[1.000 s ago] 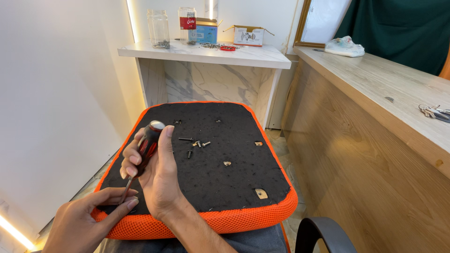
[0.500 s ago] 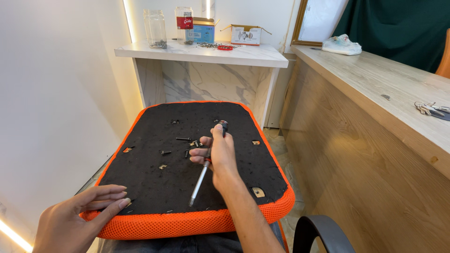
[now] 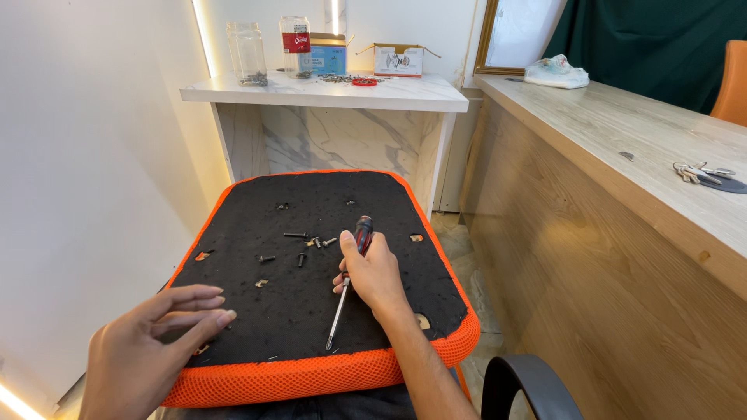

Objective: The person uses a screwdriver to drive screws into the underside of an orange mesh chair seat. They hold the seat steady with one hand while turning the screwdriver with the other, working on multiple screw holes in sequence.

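Your left hand (image 3: 148, 346) lay at the near left corner of the upturned seat cushion (image 3: 233, 210), palm down, fingers spread flat and resting on the black underside by the orange mesh edge, with nothing in its grasp. Farther in, toward the middle of the black surface, a few loose screws (image 3: 305, 243) lay scattered, near one another but apart from both of your hands. Just to their right, your right hand (image 3: 372, 272) was closed around the red-and-black handle of a screwdriver (image 3: 348, 284); the handle pointed away from you and the metal shaft ran back toward the near edge, its tip just above or on the black fabric, I could not tell which. On the far side stood a white marble-topped shelf (image 3: 405, 92) with glass jars (image 3: 247, 53) and small boxes. Along the right ran a wooden counter (image 3: 607, 140), a bunch of keys (image 3: 700, 173) lying on its right end.
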